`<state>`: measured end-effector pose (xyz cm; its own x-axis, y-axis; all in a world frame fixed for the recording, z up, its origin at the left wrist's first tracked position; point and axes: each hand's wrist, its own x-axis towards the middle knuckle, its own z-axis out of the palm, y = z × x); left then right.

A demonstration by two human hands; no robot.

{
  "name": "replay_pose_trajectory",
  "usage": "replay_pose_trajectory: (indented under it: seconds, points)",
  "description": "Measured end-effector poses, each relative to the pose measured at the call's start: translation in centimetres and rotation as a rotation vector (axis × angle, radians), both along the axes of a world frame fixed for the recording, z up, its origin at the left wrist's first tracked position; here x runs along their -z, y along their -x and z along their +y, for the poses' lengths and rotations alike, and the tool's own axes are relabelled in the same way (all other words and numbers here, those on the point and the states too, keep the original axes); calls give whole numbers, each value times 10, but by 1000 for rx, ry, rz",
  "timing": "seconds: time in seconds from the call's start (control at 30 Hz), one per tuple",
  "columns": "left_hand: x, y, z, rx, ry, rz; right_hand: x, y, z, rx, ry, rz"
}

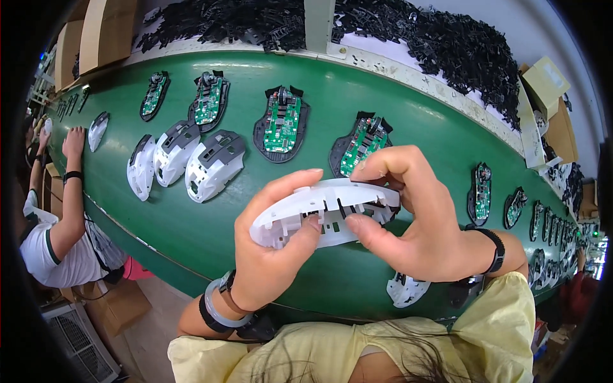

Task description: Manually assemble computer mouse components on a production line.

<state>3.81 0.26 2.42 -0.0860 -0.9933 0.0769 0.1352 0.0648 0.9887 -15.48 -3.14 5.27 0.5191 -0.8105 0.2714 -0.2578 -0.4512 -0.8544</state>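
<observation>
Over the near side of the green work surface [325,80], I hold a white computer mouse top shell [300,205] with its hollow inside facing me. My left hand [271,239] grips its left end, fingers behind and thumb inside. On the right end, my right hand [424,217] pinches the shell, its thumb at the inner edge. Small dark parts show inside, partly covered by my thumbs. Just behind my right fingers lies a black mouse base with a green circuit board [361,145]. Another such mouse base [281,124] lies farther left.
White-and-grey mouse shells [216,167] sit to the left. More mouse bases [480,195] line the surface on both sides. Another white shell [407,288] lies beneath my right forearm. Heaped black parts [440,48] fill the back ledge. A co-worker's arm [73,179] rests at left.
</observation>
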Motion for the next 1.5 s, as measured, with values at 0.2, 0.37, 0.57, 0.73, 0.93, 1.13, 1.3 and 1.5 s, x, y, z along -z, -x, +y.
replay_pose_trajectory:
  seconds: [0.2,0.37,0.57,0.73,0.93,1.13,1.3,1.5]
  points:
    - [1,0,-2,-27,0,-24,3,-6,-4,36,-172,-28]
    - [-3,-3,-1,14,-79,-7,15,-5,-4,11,1003,228]
    - [1,-12,-6,155,-89,-153,32,-15,-3,20,1360,536]
    - [-6,-12,-8,289,-125,78,17,-7,1,-103,1121,172]
    - [11,-21,-6,130,-399,578,-23,10,-114,138,777,108]
    - [5,-27,-16,253,-486,717,51,45,-288,506,400,822]
    - [1,-37,-17,163,-183,-78,54,29,-267,499,597,844]
    - [3,-34,-11,-115,78,-612,39,49,-249,580,361,462]
